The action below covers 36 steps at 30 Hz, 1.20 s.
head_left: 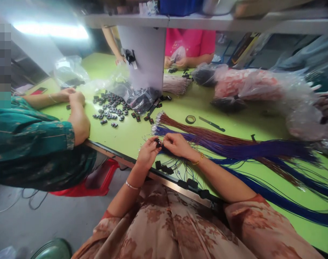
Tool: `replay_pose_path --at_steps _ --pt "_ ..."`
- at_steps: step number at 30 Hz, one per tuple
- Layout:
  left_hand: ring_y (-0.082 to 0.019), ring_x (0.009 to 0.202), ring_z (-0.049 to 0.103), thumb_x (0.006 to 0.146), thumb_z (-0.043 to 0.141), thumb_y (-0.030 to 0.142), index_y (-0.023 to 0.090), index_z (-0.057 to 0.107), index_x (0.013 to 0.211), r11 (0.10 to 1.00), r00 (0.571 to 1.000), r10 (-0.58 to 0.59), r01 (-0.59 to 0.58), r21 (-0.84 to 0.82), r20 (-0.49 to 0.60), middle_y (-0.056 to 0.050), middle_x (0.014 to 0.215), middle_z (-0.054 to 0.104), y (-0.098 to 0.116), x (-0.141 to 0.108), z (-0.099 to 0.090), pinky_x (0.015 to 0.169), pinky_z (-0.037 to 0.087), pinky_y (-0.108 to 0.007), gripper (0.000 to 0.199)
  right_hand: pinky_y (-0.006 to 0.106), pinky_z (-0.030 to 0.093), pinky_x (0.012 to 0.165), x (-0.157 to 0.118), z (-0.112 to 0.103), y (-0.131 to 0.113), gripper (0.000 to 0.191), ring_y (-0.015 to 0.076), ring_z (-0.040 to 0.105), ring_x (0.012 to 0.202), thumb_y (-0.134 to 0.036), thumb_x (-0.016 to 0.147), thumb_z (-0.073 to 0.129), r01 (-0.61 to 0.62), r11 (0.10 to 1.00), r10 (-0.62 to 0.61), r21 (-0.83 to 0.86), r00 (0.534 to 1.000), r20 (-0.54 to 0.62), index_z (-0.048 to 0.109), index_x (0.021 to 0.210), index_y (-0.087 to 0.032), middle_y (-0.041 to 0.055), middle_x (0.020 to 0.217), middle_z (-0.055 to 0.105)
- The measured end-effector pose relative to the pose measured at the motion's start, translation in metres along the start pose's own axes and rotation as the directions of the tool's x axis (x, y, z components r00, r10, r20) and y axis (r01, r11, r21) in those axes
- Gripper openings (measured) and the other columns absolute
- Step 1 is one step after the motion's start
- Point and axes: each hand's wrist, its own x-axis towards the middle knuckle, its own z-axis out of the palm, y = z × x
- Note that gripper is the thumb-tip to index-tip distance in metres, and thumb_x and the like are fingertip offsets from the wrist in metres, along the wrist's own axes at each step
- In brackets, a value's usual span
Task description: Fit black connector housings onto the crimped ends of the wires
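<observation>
My left hand (147,154) pinches a small black plastic connector (158,143) above the table's front edge. Close against it is my right hand (177,144), its fingers closed beside the connector; what they hold is too small to make out, though thin wires run around it. Behind my hands lie a bundle of brown wires (185,126) and a bundle of purple-blue wires (204,144), their bright metal ends toward the left. Below my hands, several black connectors (166,169) rest by the edge among loose blue wires (181,171).
A pile of black connectors (110,106) and a clear bag of dark parts (144,100) lie to the left. A tape roll (190,119) and a flat metal strip (212,124) sit behind the wires. Co-workers sit left and opposite; a shelf (220,24) crosses overhead.
</observation>
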Motion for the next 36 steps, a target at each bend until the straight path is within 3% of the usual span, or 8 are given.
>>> replay_pose_path --at_steps 10,23,29,36 --pt "-0.011 0.079 0.060 0.074 0.068 0.013 0.016 0.064 0.097 1.000 0.999 -0.026 0.025 0.018 0.047 -0.003 0.088 0.064 0.0009 0.0004 -0.0006 0.074 0.049 -0.023 0.024 0.024 0.023 0.054 -0.0043 -0.0019 -0.0023 0.019 0.0086 0.035 0.053 -0.024 0.078 0.050 0.002 1.000 -0.001 -0.017 0.999 0.049 0.050 0.060 -0.017 -0.0034 0.055 0.047" --pt "-0.009 0.076 0.061 0.067 0.078 0.021 0.017 0.063 0.096 0.994 0.999 0.035 -0.035 0.104 -0.001 -0.001 0.084 0.065 0.0007 -0.0022 0.0030 0.071 0.049 -0.021 0.033 0.023 0.024 0.053 -0.0037 0.0018 0.0025 0.024 0.0084 0.037 0.053 -0.029 0.082 0.049 -0.060 0.996 0.055 0.061 0.996 0.076 0.052 0.062 -0.017 -0.0042 0.055 0.048" --pt "-0.007 0.068 0.059 0.061 0.082 0.025 0.016 0.062 0.091 0.958 0.990 0.132 -0.116 0.263 -0.044 0.000 0.079 0.065 -0.0044 -0.0026 0.0051 0.062 0.049 -0.018 0.036 0.023 0.025 0.054 -0.0046 0.0034 -0.0007 0.018 0.0094 0.040 0.054 -0.022 0.080 0.050 -0.001 1.000 0.000 0.021 0.999 0.045 0.050 0.063 -0.017 -0.0030 0.057 0.050" --pt "-0.009 0.069 0.060 0.063 0.080 0.022 0.015 0.062 0.091 0.969 0.991 0.104 -0.082 0.232 -0.083 0.000 0.079 0.065 -0.0025 -0.0003 0.0091 0.065 0.049 -0.021 0.034 0.023 0.027 0.056 -0.0063 -0.0001 -0.0031 0.013 0.0103 0.043 0.057 -0.018 0.082 0.050 0.060 0.998 -0.058 -0.029 0.996 0.074 0.054 0.069 -0.017 -0.0005 0.063 0.056"
